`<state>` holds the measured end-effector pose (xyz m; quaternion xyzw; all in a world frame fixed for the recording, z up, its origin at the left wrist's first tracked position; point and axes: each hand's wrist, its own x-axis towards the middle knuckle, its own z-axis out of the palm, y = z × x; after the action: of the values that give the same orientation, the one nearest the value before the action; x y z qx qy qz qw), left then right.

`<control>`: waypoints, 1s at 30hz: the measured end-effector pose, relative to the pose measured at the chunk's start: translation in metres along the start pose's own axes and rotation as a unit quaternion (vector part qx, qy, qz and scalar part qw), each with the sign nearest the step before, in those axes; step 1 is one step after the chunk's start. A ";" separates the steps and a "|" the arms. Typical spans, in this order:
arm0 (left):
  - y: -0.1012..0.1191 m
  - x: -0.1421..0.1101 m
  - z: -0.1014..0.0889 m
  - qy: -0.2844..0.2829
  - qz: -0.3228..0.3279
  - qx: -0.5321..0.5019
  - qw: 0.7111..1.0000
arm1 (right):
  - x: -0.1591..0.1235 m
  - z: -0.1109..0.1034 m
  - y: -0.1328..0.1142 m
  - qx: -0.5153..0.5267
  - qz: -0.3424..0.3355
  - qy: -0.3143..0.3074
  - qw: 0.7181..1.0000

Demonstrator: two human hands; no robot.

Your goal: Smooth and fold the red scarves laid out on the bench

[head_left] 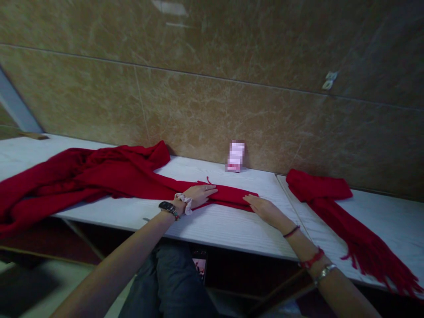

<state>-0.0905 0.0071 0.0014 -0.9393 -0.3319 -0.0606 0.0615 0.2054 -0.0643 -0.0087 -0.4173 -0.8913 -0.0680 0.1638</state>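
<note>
A long red scarf [228, 195] lies folded into a narrow strip on the white table, its left part running into a loose red heap [99, 174]. My left hand [198, 194] rests flat on the strip with its fingers stretched out to the right. At the strip's right end, my right hand [265, 209] lies with straight fingers touching the cloth. A thin red thread [208, 180] sticks up behind the left hand. The cloth under both palms is hidden.
Against the tiled wall [185, 106] leans a phone-like upright item [236, 156], blurred out. A second red scarf [331, 216] with fringe hangs over the right front edge of the white table [228, 234]. A wall socket [329, 81] is at upper right.
</note>
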 end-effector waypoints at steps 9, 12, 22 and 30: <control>-0.001 -0.008 -0.001 0.074 -0.002 0.033 0.997 | 0.000 -0.004 -0.006 0.014 -0.017 0.010 1.000; -0.001 -0.008 -0.001 0.067 -0.012 0.020 0.997 | 0.003 -0.002 -0.007 0.002 -0.007 0.000 1.000; 0.002 -0.009 -0.001 0.075 -0.045 0.047 0.995 | 0.005 0.002 -0.005 0.036 0.037 0.003 0.999; 0.006 -0.006 -0.004 0.074 -0.043 0.096 0.992 | 0.007 0.001 -0.007 0.020 0.054 0.015 0.998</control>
<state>-0.0916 -0.0014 0.0045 -0.9069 -0.3707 -0.1006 0.1732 0.1961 -0.0635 -0.0070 -0.4602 -0.8662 -0.0473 0.1889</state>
